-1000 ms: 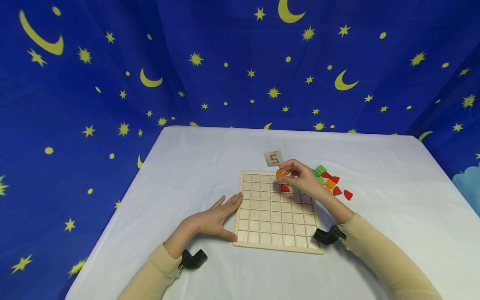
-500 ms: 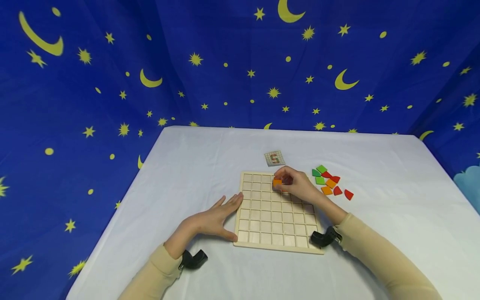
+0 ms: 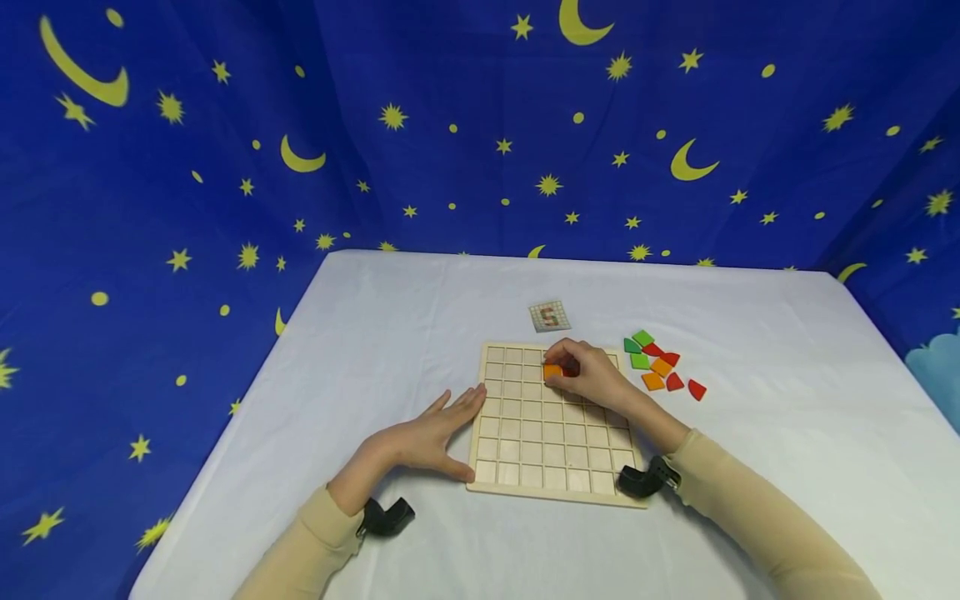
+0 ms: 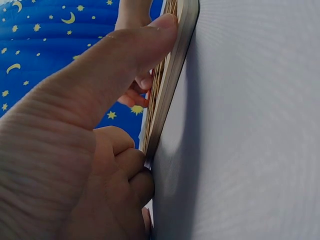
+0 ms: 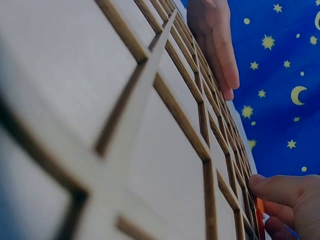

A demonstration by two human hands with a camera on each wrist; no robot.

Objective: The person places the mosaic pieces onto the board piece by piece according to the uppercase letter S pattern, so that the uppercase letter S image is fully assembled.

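The right hand pinched an orange square at the wooden grid board; from where I stood, I couldn't tell whether it sat fully in its cell. A red piece peeked out under that hand. The left hand, spread and gripping nothing, touched the board's edge. Beyond the right hand lay a patterned card; to its right, loose coloured pieces.

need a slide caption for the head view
The right hand pinches an orange tile at a gridded wooden board while the left hand touches its left edge.
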